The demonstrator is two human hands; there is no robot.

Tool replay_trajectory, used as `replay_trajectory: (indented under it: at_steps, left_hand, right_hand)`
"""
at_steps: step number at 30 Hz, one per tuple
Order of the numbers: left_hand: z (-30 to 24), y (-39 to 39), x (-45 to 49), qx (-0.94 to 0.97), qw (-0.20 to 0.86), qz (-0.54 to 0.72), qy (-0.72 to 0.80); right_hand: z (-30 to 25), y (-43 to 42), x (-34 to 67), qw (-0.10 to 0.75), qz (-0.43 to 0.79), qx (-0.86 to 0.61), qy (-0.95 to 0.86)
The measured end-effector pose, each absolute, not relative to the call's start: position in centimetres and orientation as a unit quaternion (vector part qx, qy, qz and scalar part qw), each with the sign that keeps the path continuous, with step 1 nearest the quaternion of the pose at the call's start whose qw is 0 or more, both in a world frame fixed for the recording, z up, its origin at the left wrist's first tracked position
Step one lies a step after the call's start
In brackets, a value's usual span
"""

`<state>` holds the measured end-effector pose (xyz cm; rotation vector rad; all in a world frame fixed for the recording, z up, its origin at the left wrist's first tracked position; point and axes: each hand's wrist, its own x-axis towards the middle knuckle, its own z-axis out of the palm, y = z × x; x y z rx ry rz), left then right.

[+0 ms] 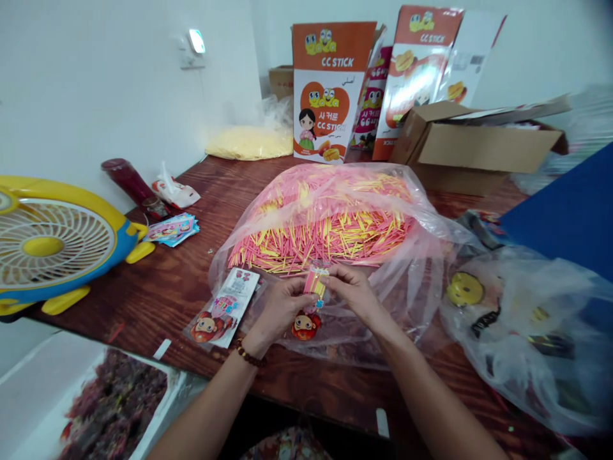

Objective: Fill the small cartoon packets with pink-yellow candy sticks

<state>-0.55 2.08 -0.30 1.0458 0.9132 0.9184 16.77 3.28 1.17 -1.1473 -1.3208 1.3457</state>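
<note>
Cartoon-printed packet (307,322) is held upright above the desk's (158,287) near edge, a bundle of pink and yellow sticks (316,281) standing out of its top. Left hand (280,306) has a closed grip on the packet's side; right hand (357,292) pinches the sticks, seemingly to bunch them. Just behind, within easy reach, an open plastic bag (431,223) holds heaps more; spare packets (223,310) lie left.

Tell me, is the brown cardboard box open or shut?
Open. The brown cardboard box has its flaps spread outward, not folded over the top.
</note>
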Motion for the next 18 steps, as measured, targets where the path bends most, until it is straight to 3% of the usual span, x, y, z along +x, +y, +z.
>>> replay_trajectory:
  at_steps: [12,18]
  left_hand:
    - [-1.4,2.2,-1.4,0.472,0.679,0.376,0.417]
    - [-1.1,2.4,-2.0,0.529,0.634,0.359,0.435]
  right_hand:
    - [1.6,4.8,17.4,0.441,0.529,-0.496,-0.529]
    - [2.2,5.3,17.6,0.353,0.523,-0.466,-0.620]
